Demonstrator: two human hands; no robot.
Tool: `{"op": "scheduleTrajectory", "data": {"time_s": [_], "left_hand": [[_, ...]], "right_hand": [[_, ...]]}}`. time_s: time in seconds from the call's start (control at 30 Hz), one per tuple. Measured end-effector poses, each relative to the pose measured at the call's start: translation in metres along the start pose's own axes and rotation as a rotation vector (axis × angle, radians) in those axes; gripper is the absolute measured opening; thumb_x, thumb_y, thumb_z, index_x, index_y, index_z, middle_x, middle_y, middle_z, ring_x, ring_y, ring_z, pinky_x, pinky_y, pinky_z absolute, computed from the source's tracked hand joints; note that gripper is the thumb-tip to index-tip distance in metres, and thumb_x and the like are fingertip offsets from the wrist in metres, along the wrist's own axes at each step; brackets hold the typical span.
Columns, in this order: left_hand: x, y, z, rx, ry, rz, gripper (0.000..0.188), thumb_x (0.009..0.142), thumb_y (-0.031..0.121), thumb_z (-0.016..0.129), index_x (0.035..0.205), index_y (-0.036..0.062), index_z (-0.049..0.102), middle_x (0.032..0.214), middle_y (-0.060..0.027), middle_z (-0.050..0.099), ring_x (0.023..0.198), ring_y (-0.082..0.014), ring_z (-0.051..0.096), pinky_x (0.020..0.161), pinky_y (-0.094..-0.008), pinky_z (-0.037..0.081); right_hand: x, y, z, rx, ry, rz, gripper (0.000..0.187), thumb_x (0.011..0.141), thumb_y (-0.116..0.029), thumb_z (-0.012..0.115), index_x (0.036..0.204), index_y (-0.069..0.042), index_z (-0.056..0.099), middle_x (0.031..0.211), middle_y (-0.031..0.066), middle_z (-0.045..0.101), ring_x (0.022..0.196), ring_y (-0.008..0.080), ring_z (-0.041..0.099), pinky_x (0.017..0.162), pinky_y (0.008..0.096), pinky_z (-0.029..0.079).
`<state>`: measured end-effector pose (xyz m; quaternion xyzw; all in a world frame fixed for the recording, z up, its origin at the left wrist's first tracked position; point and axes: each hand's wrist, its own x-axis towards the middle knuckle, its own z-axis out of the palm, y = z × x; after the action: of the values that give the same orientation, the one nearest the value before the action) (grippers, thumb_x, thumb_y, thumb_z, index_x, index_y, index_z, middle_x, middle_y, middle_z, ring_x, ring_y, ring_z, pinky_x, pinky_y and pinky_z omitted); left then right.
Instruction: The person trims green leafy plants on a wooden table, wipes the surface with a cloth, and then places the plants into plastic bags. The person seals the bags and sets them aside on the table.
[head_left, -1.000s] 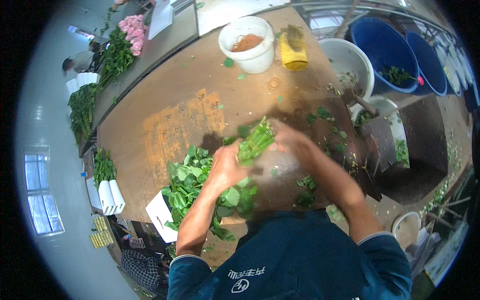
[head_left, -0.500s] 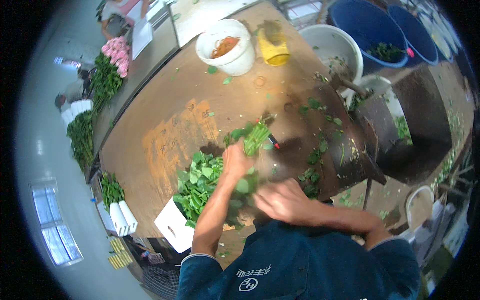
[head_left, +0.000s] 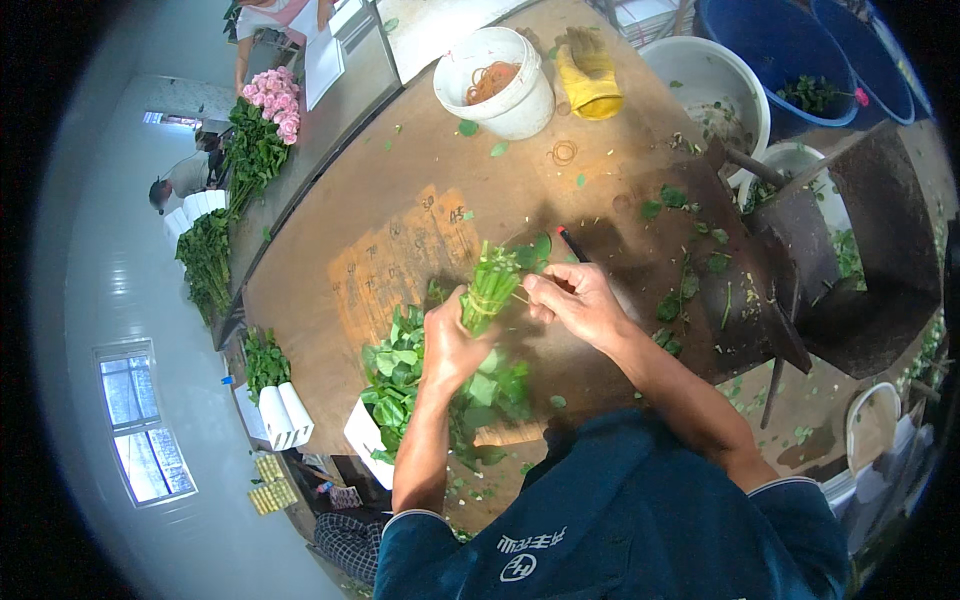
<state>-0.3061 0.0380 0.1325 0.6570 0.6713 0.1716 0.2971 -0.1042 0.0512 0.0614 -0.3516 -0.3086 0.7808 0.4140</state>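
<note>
My left hand (head_left: 455, 340) is closed round a bunch of cut green stems (head_left: 490, 280), whose trimmed ends point up and away from me. A thin rubber band (head_left: 486, 301) circles the stems. My right hand (head_left: 582, 305) sits just right of the bunch, fingertips pinched on a stretched part of the band. Broad green leaves (head_left: 395, 375) spread below my left hand, partly over a white wrapper or board (head_left: 367, 440). Whatever flower heads the bunch has are hidden. Beyond my right hand lies a dark marker pen (head_left: 575, 245) with a red end.
A white bucket (head_left: 530, 105) of rubber bands and a yellow glove (head_left: 590, 85) stand at the table's (head_left: 330, 230) far side. Tubs and a rusty metal frame (head_left: 905, 220) are at right. Pink roses (head_left: 272, 100) lie far left, near another person (head_left: 265, 20).
My right hand has moved from near my body up beside the stem ends, pulling on the band. My left hand still grips the bunch, turned slightly. The whole view has shifted.
</note>
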Motion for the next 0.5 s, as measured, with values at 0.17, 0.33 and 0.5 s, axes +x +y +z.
{"op": "scheduleTrajectory", "data": {"time_s": [0.17, 0.33, 0.5], "left_hand": [[0.000, -0.006, 0.029, 0.074, 0.132, 0.056, 0.025, 0.077, 0.002, 0.072, 0.102, 0.0032, 0.067, 0.082, -0.0135, 0.071, 0.075, -0.0231, 0.070, 0.072, -0.0343, 0.054], [0.001, -0.008, 0.046, 0.170, 0.189, 0.059, 0.026, 0.075, 0.004, 0.079, 0.096, 0.0032, 0.064, 0.084, -0.0186, 0.069, 0.081, -0.0402, 0.070, 0.072, -0.0399, 0.055], [0.002, -0.002, 0.058, 0.238, 0.204, 0.076, 0.027, 0.073, 0.003, 0.074, 0.094, 0.0036, 0.057, 0.087, -0.0205, 0.066, 0.085, -0.0469, 0.066, 0.070, -0.0505, 0.052]], "right_hand": [[-0.009, -0.015, 0.004, -0.082, 0.133, -0.106, 0.017, 0.095, -0.016, 0.074, 0.088, -0.003, 0.068, 0.079, -0.0011, 0.067, 0.070, 0.0042, 0.057, 0.063, 0.0226, 0.045], [-0.005, -0.007, -0.001, -0.117, 0.260, -0.150, 0.015, 0.091, -0.012, 0.077, 0.084, -0.004, 0.068, 0.077, -0.0046, 0.064, 0.069, 0.0024, 0.053, 0.062, 0.0214, 0.043], [-0.001, 0.004, -0.009, -0.112, 0.348, -0.154, 0.011, 0.087, -0.004, 0.076, 0.081, -0.005, 0.066, 0.075, -0.0063, 0.061, 0.067, 0.0016, 0.051, 0.061, 0.0214, 0.042]]}}
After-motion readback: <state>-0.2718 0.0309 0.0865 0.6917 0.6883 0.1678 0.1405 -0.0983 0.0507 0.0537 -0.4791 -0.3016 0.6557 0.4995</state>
